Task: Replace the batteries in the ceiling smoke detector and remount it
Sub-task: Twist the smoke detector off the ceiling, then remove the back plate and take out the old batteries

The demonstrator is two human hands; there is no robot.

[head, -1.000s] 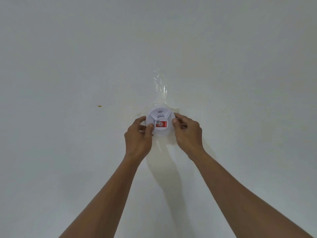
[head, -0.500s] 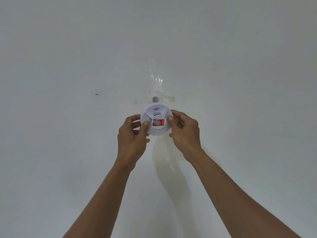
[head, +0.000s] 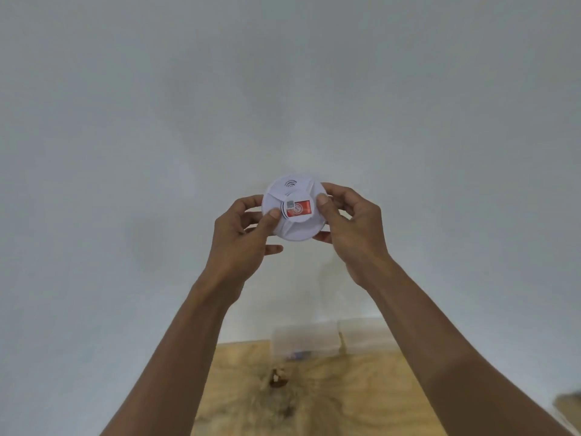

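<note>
Both hands, left hand (head: pixel 242 234) and right hand (head: pixel 349 228), pinch the smoke detector (head: pixel 294 209) by its rim in mid-air above the wooden surface (head: pixel 330 391), so a slack fingertip grip could drop it

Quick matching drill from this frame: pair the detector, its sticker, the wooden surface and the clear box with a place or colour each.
Things:
1. smoke detector
2. sticker
3. wooden surface
4. clear plastic box

Descriptions:
A. red, on the detector's face
B. at the bottom of the view, below the arms
C. white, held between the left hand and right hand
D. sitting at the wood's far edge

Pairs: 1-C, 2-A, 3-B, 4-D
</note>
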